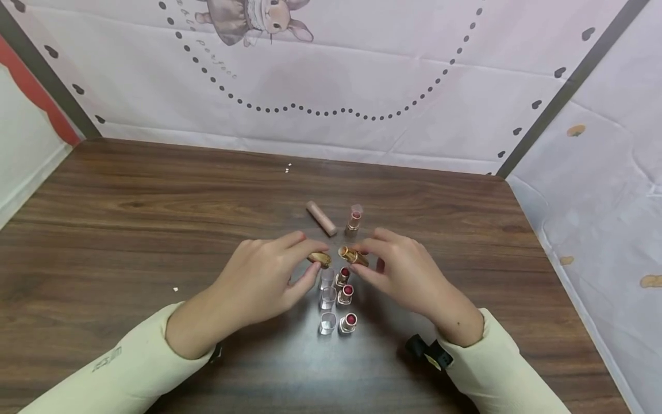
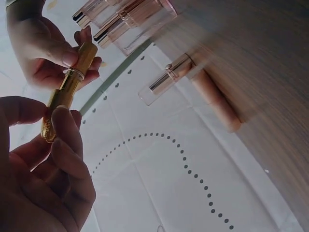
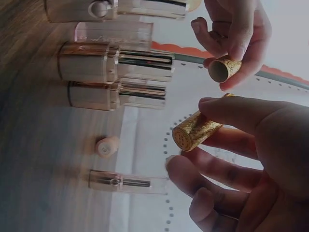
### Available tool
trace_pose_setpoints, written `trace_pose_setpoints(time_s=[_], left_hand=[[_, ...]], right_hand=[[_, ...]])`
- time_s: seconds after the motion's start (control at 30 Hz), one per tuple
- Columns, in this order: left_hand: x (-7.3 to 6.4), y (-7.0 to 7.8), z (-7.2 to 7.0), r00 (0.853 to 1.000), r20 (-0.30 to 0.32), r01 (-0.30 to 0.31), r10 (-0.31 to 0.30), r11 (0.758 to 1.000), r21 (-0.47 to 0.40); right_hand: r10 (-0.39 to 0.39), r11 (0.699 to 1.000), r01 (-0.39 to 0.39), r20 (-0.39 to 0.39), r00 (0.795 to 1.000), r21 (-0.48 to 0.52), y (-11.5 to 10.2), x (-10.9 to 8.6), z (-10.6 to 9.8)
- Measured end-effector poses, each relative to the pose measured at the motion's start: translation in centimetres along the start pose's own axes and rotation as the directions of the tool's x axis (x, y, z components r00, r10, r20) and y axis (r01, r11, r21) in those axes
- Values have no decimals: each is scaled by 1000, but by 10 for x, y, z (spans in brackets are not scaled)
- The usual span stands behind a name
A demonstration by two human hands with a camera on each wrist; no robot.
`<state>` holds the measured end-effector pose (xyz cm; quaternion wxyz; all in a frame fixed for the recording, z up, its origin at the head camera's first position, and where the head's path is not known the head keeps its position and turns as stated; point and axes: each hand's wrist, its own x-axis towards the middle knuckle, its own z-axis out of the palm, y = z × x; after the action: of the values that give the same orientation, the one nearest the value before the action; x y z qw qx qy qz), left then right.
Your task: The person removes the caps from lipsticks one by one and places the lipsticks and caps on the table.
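Observation:
In the head view my left hand (image 1: 266, 276) pinches a gold lipstick cap (image 1: 320, 259) between thumb and fingers. The cap's hollow end shows in the right wrist view. My right hand (image 1: 408, 273) grips the patterned gold base of a lipstick (image 1: 354, 256), its upper end toward the cap. A small gap parts the two pieces in the head view; they overlap in the left wrist view. Just below the hands stand three uncapped red lipsticks (image 1: 349, 322), with clear caps (image 1: 327, 323) to their left. The colour inside the gold lipstick is hard to make out.
Beyond the hands, a pinkish tube (image 1: 321, 218) lies on the brown wood-grain table (image 1: 155, 224). Beside it stands a lipstick under a clear cap (image 1: 354, 220). Tiny white scraps (image 1: 288, 168) dot the surface. A printed cloth (image 1: 331, 75) hangs behind the table's far edge.

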<state>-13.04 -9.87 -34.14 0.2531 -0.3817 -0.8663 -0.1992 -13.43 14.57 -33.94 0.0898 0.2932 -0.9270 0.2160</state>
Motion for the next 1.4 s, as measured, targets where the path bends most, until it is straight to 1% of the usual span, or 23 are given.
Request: trace_pose_setpoints(time_s=[0.23,0.4,0.53,0.63,0.83,0.97,1.07,1.2,1.4], left_hand=[[1,-1,1,997,66,42,-43,999,13],[2,-1,1,995,71,69,-69,998,16],[1,-1,1,993,86,81,-83,996,22],[1,-1,0,992,91,84,-86,996,19],[1,0,-1,994,78,77,-79,997,26],[2,-1,0,993,93,72,-75,997,37],[3,-2,1,991,105,73,-78,996,49],[4,-4,4,986,136,92,-99,994,58],[1,-7,7,966,207,142,-156,986,84]], right_hand=[[52,999,-53,42,998,3,6,4,8],[60,998,-61,56,997,6,11,8,12],[75,997,-77,74,994,18,14,10,14],[92,995,-94,89,992,18,16,11,16],[108,993,-112,118,987,22,20,14,21],[128,991,-134,164,978,28,22,14,24],[125,990,-134,182,975,33,25,15,26],[113,992,-122,190,975,37,29,16,27],[86,994,-98,217,972,43,30,15,34]])
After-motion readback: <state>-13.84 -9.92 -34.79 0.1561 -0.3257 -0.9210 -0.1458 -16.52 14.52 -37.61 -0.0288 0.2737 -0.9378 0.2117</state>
